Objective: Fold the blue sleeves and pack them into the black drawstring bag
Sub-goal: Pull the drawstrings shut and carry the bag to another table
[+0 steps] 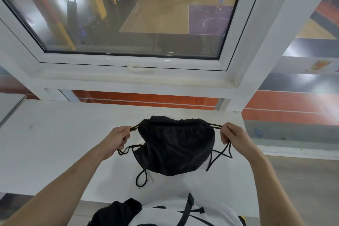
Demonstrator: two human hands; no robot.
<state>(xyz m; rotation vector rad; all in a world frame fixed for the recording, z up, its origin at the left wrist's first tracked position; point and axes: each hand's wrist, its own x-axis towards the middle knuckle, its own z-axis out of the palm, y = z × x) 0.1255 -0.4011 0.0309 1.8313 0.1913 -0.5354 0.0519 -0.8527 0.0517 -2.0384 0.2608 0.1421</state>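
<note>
The black drawstring bag (pixel 176 148) lies on the white table (pixel 55 145) with its gathered mouth turned away from me and nearly drawn together. My left hand (pixel 117 139) pinches the black cord at the bag's left side. My right hand (pixel 233 137) pinches the cord at the right side. Both cords run taut from the mouth to my fingers, and loose loops trail down beside the bag. No blue sleeves are in sight; whatever is in the bag is hidden.
A white-framed window (pixel 132 68) rises just behind the table and looks down on a sports hall. The table's right edge (pixel 245 134) lies close to my right hand. A small white tag (pixel 149 180) sits under the bag's lower left.
</note>
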